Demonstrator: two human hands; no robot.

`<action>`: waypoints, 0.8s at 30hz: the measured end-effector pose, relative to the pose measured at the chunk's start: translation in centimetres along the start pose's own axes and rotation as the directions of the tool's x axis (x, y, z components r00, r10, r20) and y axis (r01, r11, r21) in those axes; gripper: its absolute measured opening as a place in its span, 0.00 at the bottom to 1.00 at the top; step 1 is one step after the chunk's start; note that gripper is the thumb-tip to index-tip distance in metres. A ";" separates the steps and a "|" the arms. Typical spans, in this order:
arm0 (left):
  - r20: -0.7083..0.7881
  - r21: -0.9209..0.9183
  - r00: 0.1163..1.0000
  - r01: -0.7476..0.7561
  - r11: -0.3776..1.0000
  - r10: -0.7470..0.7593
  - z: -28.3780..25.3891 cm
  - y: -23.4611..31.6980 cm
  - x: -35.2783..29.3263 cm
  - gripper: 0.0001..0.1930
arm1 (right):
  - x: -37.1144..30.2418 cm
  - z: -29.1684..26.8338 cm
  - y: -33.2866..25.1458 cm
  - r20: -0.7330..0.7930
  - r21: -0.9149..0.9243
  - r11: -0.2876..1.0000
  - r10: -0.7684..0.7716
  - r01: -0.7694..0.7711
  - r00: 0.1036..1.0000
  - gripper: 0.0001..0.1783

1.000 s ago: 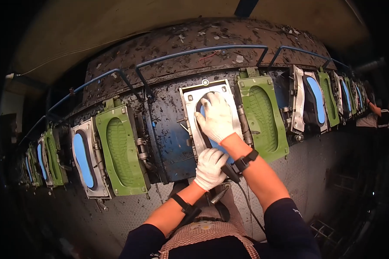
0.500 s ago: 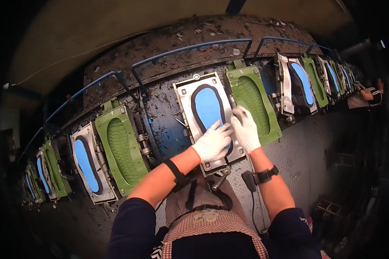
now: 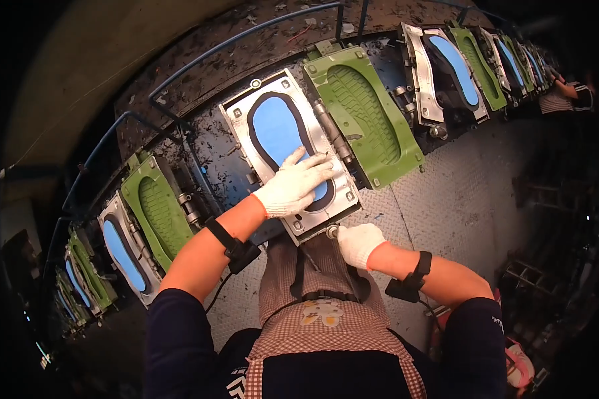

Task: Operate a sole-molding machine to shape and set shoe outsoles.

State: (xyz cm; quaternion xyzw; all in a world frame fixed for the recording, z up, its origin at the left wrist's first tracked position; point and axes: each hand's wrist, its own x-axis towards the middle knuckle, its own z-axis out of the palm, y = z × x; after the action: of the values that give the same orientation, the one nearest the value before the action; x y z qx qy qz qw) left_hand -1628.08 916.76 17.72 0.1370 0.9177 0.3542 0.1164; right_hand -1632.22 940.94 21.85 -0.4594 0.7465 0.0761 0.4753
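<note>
Right in front of me lies an open shoe-sole mould with a silver metal half (image 3: 236, 114). A blue sole-shaped piece (image 3: 274, 128) with a dark rim sits in its cavity. My left hand (image 3: 298, 183), in a white knit glove, rests flat across the lower part of the blue piece, fingers stretched toward the right. At the mould's near edge, my gloved right hand (image 3: 358, 245) is closed around the metal handle (image 3: 331, 231), hiding most of it. Hinged on the right is the green mould half (image 3: 366, 113), with a tread pattern in its hollow.
Similar open moulds stand in a row on both sides, such as a green half (image 3: 156, 213) at left and a silver half (image 3: 424, 86) at right. A blue rail (image 3: 246, 32) runs behind them. Another person (image 3: 566, 96) stands at the far right.
My right hand has dropped from the mould's hinge side to the handle at its near edge. My left hand stays on the blue piece. The view has shifted, with the mould now further left.
</note>
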 end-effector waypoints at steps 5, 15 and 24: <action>-0.041 -0.042 0.999 0.009 0.999 -0.011 0.2 -0.1 -0.1 0.36 | -3.0 1.6 1.6 -0.382 0.076 0.993 -0.050 0.085 0.923 0.10; 0.034 -0.930 0.119 -0.359 -0.075 -0.992 8.3 -13.0 -7.3 0.35 | -2.1 -2.1 3.5 -0.242 -0.060 0.928 -0.370 0.367 0.897 0.09; 0.152 -0.987 0.134 -0.024 -0.157 -0.979 18.4 -3.1 -12.4 0.37 | -0.3 -6.5 4.3 0.280 0.266 0.946 -0.262 0.187 0.924 0.34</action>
State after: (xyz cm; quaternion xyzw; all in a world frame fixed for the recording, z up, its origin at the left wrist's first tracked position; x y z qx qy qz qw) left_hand -1611.25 921.80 3.75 -0.6088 0.3567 0.7031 -0.0880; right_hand -1639.58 940.02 24.17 -0.4652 0.6079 0.0037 0.6435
